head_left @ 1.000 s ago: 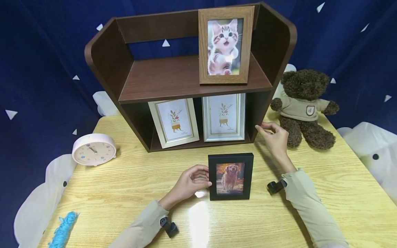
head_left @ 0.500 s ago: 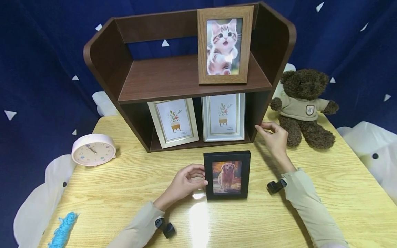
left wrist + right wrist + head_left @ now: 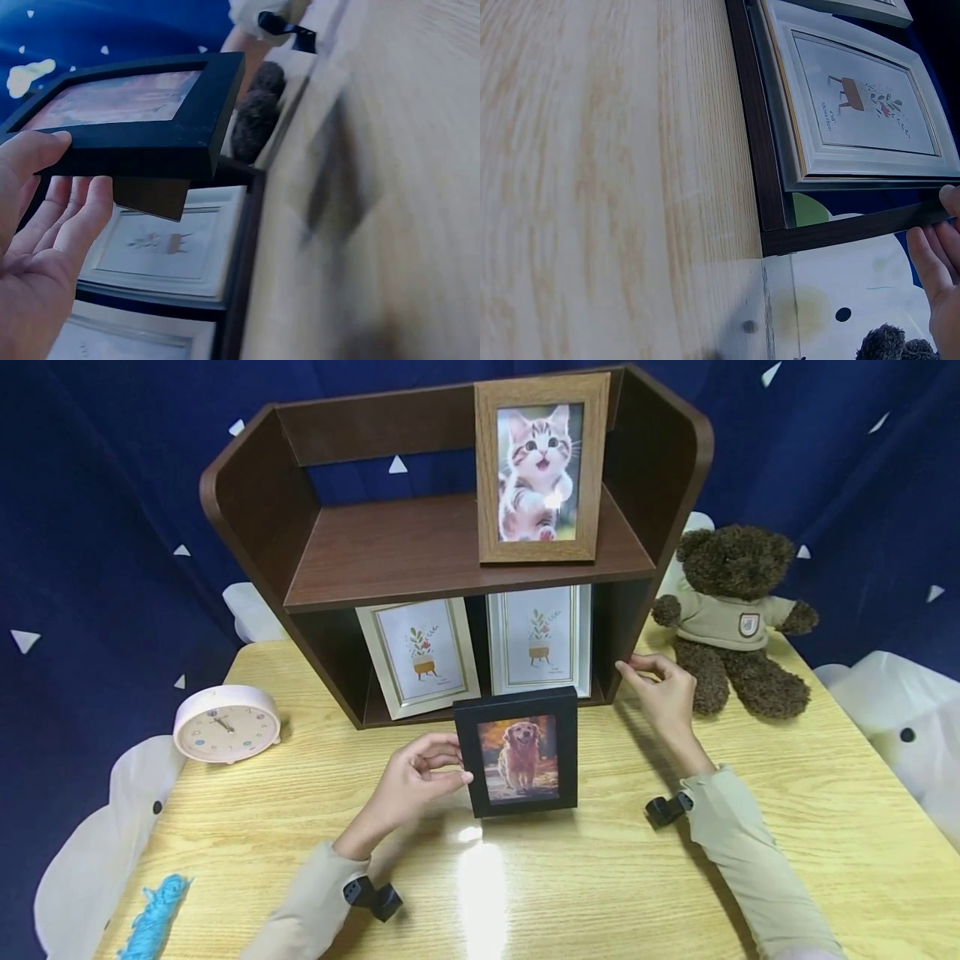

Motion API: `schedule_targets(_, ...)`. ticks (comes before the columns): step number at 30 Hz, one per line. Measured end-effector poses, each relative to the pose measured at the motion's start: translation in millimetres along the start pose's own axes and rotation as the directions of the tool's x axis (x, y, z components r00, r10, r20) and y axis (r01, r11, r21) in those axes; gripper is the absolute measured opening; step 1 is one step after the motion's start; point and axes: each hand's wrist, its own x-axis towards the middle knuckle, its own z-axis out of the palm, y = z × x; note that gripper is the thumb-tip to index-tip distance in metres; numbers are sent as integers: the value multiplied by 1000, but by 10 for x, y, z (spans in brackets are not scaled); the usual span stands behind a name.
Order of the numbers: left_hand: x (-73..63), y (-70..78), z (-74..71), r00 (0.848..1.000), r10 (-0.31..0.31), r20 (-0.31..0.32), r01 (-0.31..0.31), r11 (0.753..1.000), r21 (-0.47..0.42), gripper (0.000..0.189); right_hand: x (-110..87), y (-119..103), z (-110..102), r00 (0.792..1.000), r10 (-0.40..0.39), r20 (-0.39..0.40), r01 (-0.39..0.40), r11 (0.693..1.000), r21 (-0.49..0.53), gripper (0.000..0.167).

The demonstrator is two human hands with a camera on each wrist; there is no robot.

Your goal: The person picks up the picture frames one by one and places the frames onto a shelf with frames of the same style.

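"Pinching the black rectangular photo frame (image 3: pixel 520 758) by its side edge, the left hand's (image 3: pixel 408 781) fingers hold it above the pale wood-grain table (image 3: pixel 600 885)?"

"Yes, in front of the dark-brown two-tier wooden shelf (image 3: pixel 390 547), whose side panel the right hand's (image 3: pixel 663 693) fingers pinch."

"Around it?"

"A dark-brown plush bear (image 3: pixel 731 618) beside the shelf, a dark-blue curtain (image 3: pixel 112 485) with white triangles behind."

"Changes?"

"Since half a second ago, the frame has shifted left and nearer the shelf; the right hand stays put."

Home-like setting: patterned blue curtain (image 3: pixel 112 518), wood-grain table (image 3: pixel 592 885), dark shelf (image 3: pixel 390 547), teddy bear (image 3: pixel 723 622), clock (image 3: pixel 227 725).
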Motion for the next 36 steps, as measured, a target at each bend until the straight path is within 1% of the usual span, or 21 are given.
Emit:
schedule_targets(5, 17, 123, -117, 999, 50, -5, -50, 999, 5, 45, 9, 9, 6, 1000, 7, -4, -6, 1000, 9, 9)
schedule_targets(10, 31, 198, -203, 997, 77, -14, -76, 995, 68, 45, 1, 10, 4, 1000, 12, 4, -12, 1000, 5, 11)
schedule_targets(13, 33, 248, -244, 995, 99, -19, -97, 990, 105, 44, -38, -164, -19, 1000, 17, 18, -18, 1000, 18, 13)
schedule_targets(15, 42, 283, -270, 993, 120, -14, -118, 987, 107, 43, -59, -271, -31, 1000, 20, 23, -21, 1000, 18, 13)
schedule_targets(17, 53, 321, -296, 990, 140, -11, -139, 986, 93, 43, -60, -304, -31, 999, 21, 27, -21, 1000, 18, 14)
schedule_targets(22, 96, 428, -347, 986, 164, -22, -163, 986, 45, 45, 1, -41, 11, 999, 27, 23, -27, 1000, 8, 16)
schedule_targets(23, 105, 450, -355, 986, 167, -24, -166, 986, 34, 45, 4, -19, 10, 999, 27, 23, -27, 1000, 6, 16)
schedule_targets(26, 134, 516, -380, 984, 176, -31, -175, 984, 18, 44, 5, 7, 5, 1000, 25, 17, -25, 1000, -2, 13)
schedule_targets(31, 181, 638, -435, 982, 188, -35, -188, 982, 2, 53, -1, -6, -1, 1000, 18, 15, -18, 1000, -10, 13)
schedule_targets(36, 239, 767, -504, 974, 224, -34, -225, 974, -21, 58, -3, -18, -2, 1000, 23, 12, -23, 1000, -18, 13)
